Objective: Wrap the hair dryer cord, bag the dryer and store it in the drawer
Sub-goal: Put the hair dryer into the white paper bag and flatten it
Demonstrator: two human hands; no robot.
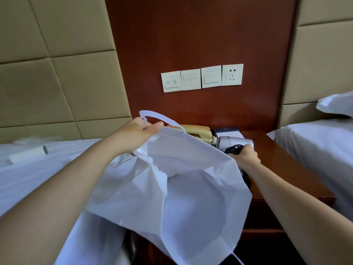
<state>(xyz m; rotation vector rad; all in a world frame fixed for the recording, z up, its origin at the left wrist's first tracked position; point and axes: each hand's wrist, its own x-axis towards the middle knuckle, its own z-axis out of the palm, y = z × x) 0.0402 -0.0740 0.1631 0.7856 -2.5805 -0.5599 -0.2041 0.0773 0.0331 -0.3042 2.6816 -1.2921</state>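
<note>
White bag (pixel 191 197) foremost, dryer (pixel 235 141) lying crosswise

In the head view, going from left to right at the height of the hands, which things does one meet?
White roll on the left bed → left hand holding the bag → beige telephone → hair dryer gripped by the right hand → right bed.

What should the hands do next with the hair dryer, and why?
Probably bring the hair dryer across and lower it into the bag. The right hand grips it, the cord looks bundled, and the left hand holds the bag open beside it.
</note>
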